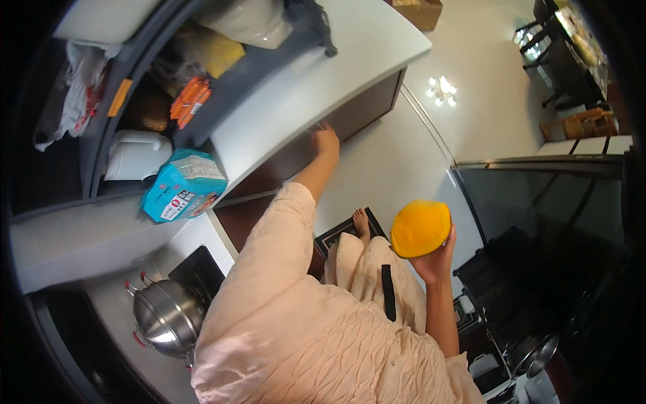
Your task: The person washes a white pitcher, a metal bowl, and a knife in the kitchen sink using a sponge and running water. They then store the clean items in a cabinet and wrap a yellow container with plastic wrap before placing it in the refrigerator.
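My right hand (438, 260) holds up a large cut piece of yellow-orange fruit (420, 228), which looks like mango. Its smooth cut face is turned towards me, and a thin strip of darker skin shows along its lower edge. My left arm reaches forward to the dark brown cabinet front (371, 108) under the white countertop (348, 65). There my left hand (325, 143) is at the upper edge of the front, close to a small shiny part that may be a handle. Its fingertips are blurred, so their grip on it is unclear.
A blue printed bag (185, 187) sits at the counter's corner beside a white jug (139, 155) and orange packets (191, 100) on a grey shelf. Lower left stands a steel pot (166, 315). A dark mat (376, 224) lies underfoot; a glossy black appliance (545, 202) stands right.
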Demonstrator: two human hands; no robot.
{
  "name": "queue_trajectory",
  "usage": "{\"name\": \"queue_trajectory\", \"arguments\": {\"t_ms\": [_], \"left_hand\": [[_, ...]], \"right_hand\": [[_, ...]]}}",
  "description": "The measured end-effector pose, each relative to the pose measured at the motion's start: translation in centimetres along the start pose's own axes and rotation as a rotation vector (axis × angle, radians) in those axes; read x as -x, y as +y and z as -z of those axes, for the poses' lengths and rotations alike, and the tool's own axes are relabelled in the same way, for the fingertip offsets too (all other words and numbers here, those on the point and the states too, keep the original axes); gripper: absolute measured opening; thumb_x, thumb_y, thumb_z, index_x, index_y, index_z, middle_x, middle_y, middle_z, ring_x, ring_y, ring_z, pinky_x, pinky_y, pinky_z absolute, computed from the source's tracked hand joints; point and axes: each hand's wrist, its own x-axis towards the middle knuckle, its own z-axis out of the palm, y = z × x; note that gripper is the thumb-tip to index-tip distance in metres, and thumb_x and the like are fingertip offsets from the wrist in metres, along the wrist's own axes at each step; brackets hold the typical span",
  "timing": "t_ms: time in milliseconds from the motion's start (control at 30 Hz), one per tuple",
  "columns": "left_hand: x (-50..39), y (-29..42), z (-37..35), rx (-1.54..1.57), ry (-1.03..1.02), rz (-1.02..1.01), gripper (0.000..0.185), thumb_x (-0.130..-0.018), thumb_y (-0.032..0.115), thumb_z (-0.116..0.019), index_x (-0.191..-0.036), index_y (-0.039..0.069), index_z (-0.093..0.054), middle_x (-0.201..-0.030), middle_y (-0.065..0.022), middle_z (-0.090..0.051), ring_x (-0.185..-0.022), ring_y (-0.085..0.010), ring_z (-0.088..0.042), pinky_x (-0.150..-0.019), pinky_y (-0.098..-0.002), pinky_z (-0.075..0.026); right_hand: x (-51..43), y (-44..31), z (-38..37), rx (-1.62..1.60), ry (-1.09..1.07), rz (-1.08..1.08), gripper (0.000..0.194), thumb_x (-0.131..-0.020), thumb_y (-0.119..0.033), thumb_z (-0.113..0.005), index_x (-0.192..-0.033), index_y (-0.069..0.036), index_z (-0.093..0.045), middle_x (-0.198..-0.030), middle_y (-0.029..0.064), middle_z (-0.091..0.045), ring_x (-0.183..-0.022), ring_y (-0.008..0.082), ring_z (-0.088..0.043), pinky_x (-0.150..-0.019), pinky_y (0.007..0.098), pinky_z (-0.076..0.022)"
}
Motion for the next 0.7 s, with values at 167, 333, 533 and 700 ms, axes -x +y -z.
{"name": "queue_trajectory", "arguments": {"t_ms": [167,333,533,700], "left_hand": [[5.0,7.0,1.9,-0.032,0.019,0.002,0.042,-0.094,0.017,-0.057,-0.132,-0.001,-0.057,-0.12,-0.0141,-0.061,-0.069,-0.0176,-0.069,-0.048,-0.0354,-0.053],[12.2,19.2,7.5,-0.144,0.045,-0.275,0.037,-0.09,0.014,-0.06,-0.124,-0.001,-0.062,-0.109,-0.0161,-0.064,-0.066,-0.0187,-0.065,-0.048,-0.0334,-0.052],[11.3,35.2,18.7,-0.28,0.082,-0.487,0.035,-0.087,0.016,-0.062,-0.119,0.008,-0.072,-0.119,-0.0195,-0.064,-0.112,-0.0399,-0.056,-0.047,-0.0307,-0.05],[9.2,40.0,25.4,-0.563,0.432,-0.37,0.037,-0.086,0.022,-0.062,-0.119,0.008,-0.072,-0.112,-0.0213,-0.065,-0.092,-0.0331,-0.062,-0.045,-0.0276,-0.044]], "right_hand": [[-1.5,-1.8,2.4,-0.054,0.093,0.102,0.073,-0.097,-0.071,-0.042,-0.151,-0.022,-0.044,-0.153,0.0054,-0.047,-0.14,0.0308,-0.047,-0.115,0.0555,-0.0366],[-0.7,-3.4,8.0,-0.191,0.071,0.105,0.076,-0.096,-0.072,-0.044,-0.152,-0.022,-0.042,-0.154,0.0061,-0.046,-0.14,0.0307,-0.047,-0.116,0.0561,-0.0361],[2.6,-5.9,14.9,-0.356,0.244,0.242,0.081,-0.091,-0.072,-0.052,-0.151,-0.019,-0.043,-0.15,0.0142,-0.049,-0.134,0.039,-0.051,-0.109,0.067,-0.0383],[5.8,-6.9,21.7,-0.459,0.394,0.331,0.088,-0.087,-0.076,-0.055,-0.152,-0.019,-0.041,-0.147,0.0208,-0.049,-0.131,0.0501,-0.048,-0.1,0.0703,-0.0432]]}}
